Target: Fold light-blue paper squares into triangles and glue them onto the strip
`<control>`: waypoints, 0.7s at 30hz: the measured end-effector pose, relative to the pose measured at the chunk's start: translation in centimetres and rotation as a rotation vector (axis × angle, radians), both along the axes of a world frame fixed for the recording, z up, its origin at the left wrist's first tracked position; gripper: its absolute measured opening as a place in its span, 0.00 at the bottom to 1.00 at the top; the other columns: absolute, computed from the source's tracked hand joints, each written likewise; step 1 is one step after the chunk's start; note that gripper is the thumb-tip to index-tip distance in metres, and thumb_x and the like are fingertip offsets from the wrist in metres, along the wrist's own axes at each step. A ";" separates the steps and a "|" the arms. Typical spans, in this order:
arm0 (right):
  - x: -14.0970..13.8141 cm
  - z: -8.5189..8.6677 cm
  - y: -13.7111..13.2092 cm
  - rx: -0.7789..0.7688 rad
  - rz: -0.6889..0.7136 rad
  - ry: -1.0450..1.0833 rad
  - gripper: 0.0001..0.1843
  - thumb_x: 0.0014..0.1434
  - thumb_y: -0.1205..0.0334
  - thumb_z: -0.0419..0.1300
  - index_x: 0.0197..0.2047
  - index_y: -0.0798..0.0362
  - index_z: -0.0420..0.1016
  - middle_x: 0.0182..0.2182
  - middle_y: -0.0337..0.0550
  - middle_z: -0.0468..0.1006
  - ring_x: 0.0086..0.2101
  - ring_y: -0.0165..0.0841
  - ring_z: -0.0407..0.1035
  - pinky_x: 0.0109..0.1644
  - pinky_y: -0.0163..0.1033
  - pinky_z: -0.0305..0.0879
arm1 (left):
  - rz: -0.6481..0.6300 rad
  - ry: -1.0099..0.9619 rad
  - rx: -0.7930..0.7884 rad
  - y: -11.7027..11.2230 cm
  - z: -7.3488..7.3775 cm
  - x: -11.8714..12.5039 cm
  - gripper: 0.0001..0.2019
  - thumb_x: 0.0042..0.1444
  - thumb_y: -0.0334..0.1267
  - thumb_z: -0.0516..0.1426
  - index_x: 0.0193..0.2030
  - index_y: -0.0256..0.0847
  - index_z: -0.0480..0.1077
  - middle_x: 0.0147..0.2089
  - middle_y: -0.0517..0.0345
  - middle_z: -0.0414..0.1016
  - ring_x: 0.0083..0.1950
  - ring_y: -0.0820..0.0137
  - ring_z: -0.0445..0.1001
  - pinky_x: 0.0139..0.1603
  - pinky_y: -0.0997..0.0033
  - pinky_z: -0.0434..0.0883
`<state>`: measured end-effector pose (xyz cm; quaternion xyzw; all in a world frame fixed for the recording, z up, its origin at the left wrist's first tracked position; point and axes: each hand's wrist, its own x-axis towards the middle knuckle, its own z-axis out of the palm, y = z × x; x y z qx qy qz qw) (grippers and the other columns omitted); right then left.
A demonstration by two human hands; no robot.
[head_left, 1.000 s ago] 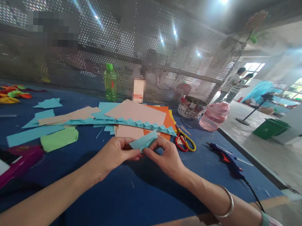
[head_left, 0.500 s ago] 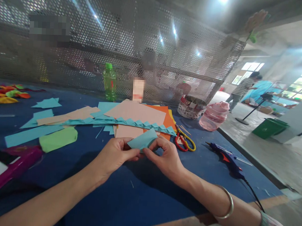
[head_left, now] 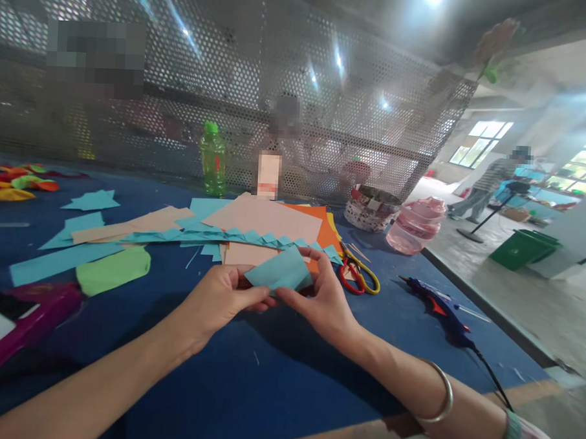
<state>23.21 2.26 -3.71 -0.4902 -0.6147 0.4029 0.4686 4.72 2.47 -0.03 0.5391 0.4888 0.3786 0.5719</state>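
A small piece of blue paper (head_left: 281, 269) is held between both hands above the blue table. My left hand (head_left: 226, 291) pinches its left and lower edge, thumb on top. Closed on its right side is my right hand (head_left: 321, 295), with the thumb at the lower edge and the fingers behind. Just beyond the hands lies a long zigzag strip of folded blue paper (head_left: 234, 235). It rests over a pile of pink paper sheets (head_left: 273, 217) and orange paper (head_left: 322, 224). Red-and-yellow-handled scissors (head_left: 358, 274) lie right of my right hand.
A blue glue gun (head_left: 439, 307) with a cord lies at right, a magenta tool (head_left: 41, 318) at left. A green bottle (head_left: 212, 161), woven basket (head_left: 372, 209) and pink jug (head_left: 416, 226) stand along the perforated screen (head_left: 182, 98). A person (head_left: 489, 179) walks at far right.
My right fingers have straightened and shifted behind the blue paper, which now shows a wider face. My left hand keeps its pinch. The person in the background has moved right.
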 end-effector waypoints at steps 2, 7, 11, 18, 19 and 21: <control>0.1 0.0 0.0 -0.009 0.003 0.012 0.38 0.50 0.52 0.71 0.59 0.45 0.60 0.26 0.30 0.71 0.24 0.27 0.63 0.29 0.33 0.62 | 0.002 -0.021 -0.014 0.0 0.0 0.1 0.09 0.40 0.39 0.68 0.28 0.39 0.79 0.27 0.57 0.83 0.32 0.68 0.80 0.35 0.73 0.75; 0.1 -0.1 0.1 -0.004 0.008 0.016 0.36 0.50 0.55 0.71 0.58 0.45 0.61 0.26 0.31 0.72 0.23 0.27 0.63 0.28 0.32 0.61 | 0.003 -0.060 -0.037 0.2 -0.3 0.0 0.10 0.39 0.38 0.69 0.30 0.40 0.80 0.28 0.59 0.83 0.32 0.70 0.80 0.34 0.76 0.75; 0.0 0.1 -0.1 0.022 0.013 0.027 0.35 0.50 0.55 0.71 0.58 0.45 0.62 0.27 0.31 0.73 0.24 0.27 0.64 0.29 0.33 0.62 | -0.006 -0.076 -0.050 0.1 -0.4 -0.1 0.10 0.39 0.39 0.69 0.31 0.40 0.80 0.28 0.60 0.83 0.31 0.71 0.79 0.35 0.77 0.75; -0.1 0.3 -0.6 0.080 -0.001 -0.004 0.33 0.52 0.56 0.70 0.58 0.45 0.62 0.28 0.34 0.75 0.26 0.31 0.69 0.32 0.37 0.67 | -0.017 -0.114 -0.100 0.2 -0.5 -0.1 0.13 0.39 0.38 0.70 0.34 0.39 0.80 0.31 0.61 0.82 0.34 0.72 0.78 0.38 0.76 0.74; -0.1 0.3 -0.6 0.082 -0.001 -0.006 0.33 0.52 0.56 0.70 0.58 0.44 0.62 0.28 0.35 0.76 0.27 0.32 0.69 0.33 0.38 0.68 | -0.028 -0.115 -0.099 0.2 -0.5 -0.1 0.13 0.39 0.38 0.70 0.34 0.39 0.80 0.31 0.61 0.82 0.34 0.73 0.78 0.38 0.76 0.74; -0.1 0.3 -0.8 0.082 0.003 -0.009 0.33 0.52 0.55 0.70 0.58 0.44 0.62 0.29 0.36 0.76 0.27 0.33 0.70 0.34 0.40 0.69 | -0.052 -0.106 -0.086 0.3 -0.6 -0.1 0.12 0.39 0.38 0.70 0.33 0.39 0.79 0.29 0.62 0.81 0.33 0.72 0.77 0.38 0.76 0.73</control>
